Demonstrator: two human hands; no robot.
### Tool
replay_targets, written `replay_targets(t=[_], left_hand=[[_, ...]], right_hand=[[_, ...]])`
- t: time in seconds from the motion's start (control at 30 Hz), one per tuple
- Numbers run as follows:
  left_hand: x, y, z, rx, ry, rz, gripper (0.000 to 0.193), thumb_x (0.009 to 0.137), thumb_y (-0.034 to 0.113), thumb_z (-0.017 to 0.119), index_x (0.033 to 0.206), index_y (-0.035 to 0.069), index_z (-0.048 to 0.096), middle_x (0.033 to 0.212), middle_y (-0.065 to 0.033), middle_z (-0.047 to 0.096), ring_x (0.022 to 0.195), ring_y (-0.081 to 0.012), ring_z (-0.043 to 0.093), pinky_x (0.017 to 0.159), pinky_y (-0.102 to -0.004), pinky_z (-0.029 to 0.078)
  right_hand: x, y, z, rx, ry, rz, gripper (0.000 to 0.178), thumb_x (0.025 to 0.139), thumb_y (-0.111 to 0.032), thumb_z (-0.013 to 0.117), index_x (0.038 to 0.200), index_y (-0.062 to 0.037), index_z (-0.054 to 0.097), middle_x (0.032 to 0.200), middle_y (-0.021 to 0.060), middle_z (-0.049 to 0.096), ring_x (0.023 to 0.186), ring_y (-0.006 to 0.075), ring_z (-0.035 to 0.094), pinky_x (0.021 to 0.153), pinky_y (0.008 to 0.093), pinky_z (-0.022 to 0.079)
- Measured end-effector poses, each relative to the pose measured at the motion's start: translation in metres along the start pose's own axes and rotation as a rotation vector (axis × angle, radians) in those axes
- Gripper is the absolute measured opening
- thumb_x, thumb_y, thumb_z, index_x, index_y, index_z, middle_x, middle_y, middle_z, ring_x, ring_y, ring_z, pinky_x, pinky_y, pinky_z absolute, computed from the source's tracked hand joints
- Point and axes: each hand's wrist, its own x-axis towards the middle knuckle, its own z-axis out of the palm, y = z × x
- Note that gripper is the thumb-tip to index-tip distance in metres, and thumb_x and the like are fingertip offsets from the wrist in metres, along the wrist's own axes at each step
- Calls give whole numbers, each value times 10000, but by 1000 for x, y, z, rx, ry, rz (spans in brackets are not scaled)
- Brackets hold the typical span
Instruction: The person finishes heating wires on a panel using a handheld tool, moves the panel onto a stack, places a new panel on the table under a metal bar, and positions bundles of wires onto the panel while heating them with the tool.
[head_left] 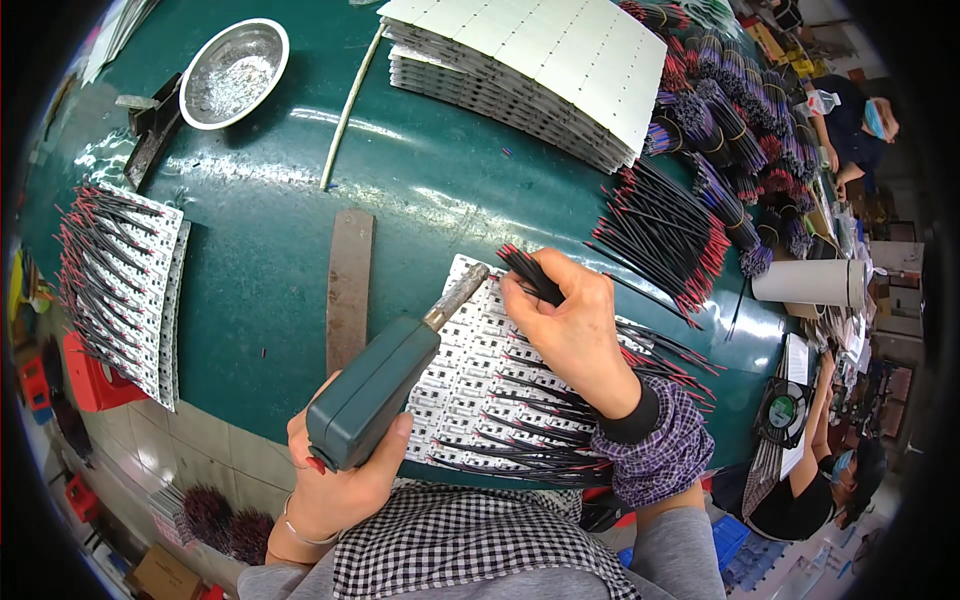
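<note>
Wraps the left grip (pixel 345 482) tightly around a green gun-shaped tool (pixel 375 390), with metal barrel (pixel 456 297) slanting up and right. Pinches a bunch of red-tipped black wires (pixel 532 277) with the right grip (pixel 578 322) — just beside the barrel's end, over the upper part of a white circuit board (pixel 452 375). Cannot tell contact from gap there. Just left of the board, on the green counter (pixel 265 250), a brown metal strip (pixel 350 290); farther off, a heap of loose wires (pixel 660 235) — then a metal bowl (pixel 235 78) and a stack of white sheets (pixel 520 55).
</note>
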Motion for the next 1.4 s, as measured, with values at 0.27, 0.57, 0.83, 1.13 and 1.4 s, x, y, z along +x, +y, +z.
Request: replay_targets(t=[0.27, 0.57, 0.83, 1.13, 1.4], left_hand=[[-1, 5, -1, 30, -35, -47, 238, 804, 8, 758, 1027, -49, 697, 937, -113, 707, 770, -163, 679, 658, -282, 525], [-11, 1, -3, 92, 76, -15, 197, 798, 35, 768, 976, -31, 714, 854, -102, 720, 679, -180, 683, 617, -288, 526], [-5, 0, 2, 47, 34, 88, 224, 785, -1, 759, 997, -47, 701, 858, -105, 722, 687, -168, 686, 617, -278, 524], [-8, 3, -5, 82, -29, -41, 217, 788, -1, 762, 988, -46, 694, 924, -101, 714, 747, -170, 683, 658, -281, 525], [5, 43, -81, 113, 595, 271, 623, 744, 37, 728, 1322, -40, 509, 1041, -138, 628, 545, -75, 539, 433, -193, 381]], right_hand=[[1, -1, 0, -25, 13, -13, 118, 854, -59, 711, 845, 39, 646, 676, 17, 609, 653, 12, 505, 546, 211, 448], [4, -6, -4, 6, -4, 30, 161, 838, -100, 709, 826, 47, 642, 611, 153, 579, 510, 195, 561, 529, 347, 461], [12, 7, -8, 59, -66, 26, 173, 839, -120, 705, 809, 44, 662, 561, 110, 512, 525, 104, 431, 504, 324, 399], [11, 3, -6, 81, -82, 65, 179, 835, -111, 709, 794, 51, 648, 555, 107, 482, 525, 104, 410, 499, 328, 385], [8, 1, -12, 46, -45, 50, 189, 832, -116, 699, 772, 49, 631, 550, 144, 496, 497, 157, 424, 509, 360, 402]])
